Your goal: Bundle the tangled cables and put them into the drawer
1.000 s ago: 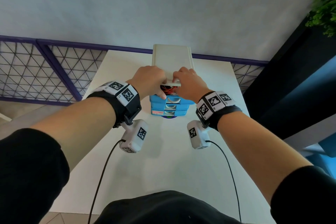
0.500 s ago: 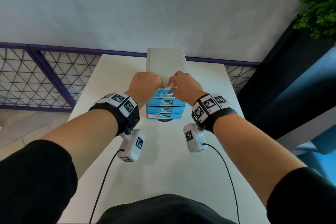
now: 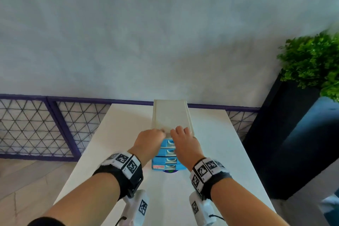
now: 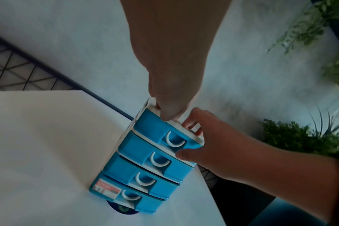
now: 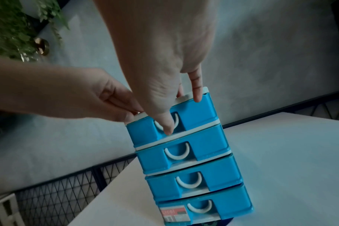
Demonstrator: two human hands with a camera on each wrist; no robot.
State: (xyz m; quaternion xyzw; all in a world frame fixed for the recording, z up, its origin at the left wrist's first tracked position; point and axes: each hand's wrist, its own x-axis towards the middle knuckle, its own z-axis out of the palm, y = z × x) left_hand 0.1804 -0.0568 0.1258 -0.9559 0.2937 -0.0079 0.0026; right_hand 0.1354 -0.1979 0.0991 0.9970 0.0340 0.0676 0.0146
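A small blue drawer unit with a white top stands mid-table; all its several drawers sit shut. No cables show in any view. My left hand curls at the unit's top front left corner, fingertips pinching the white rim. My right hand lies with straight fingers over the top's right front edge. Its thumb presses the front of the top drawer at the white handle.
The white table is narrow, its far edge just behind the unit against a grey wall. A purple-framed mesh fence runs to the left. A dark planter with a green plant stands right. A dark blue disc peeks from under the unit.
The top drawer, open with reddish cables visible one second ago, has been pushed shut. Both hands stay at the unit's top front edge. The head view has tilted upward.
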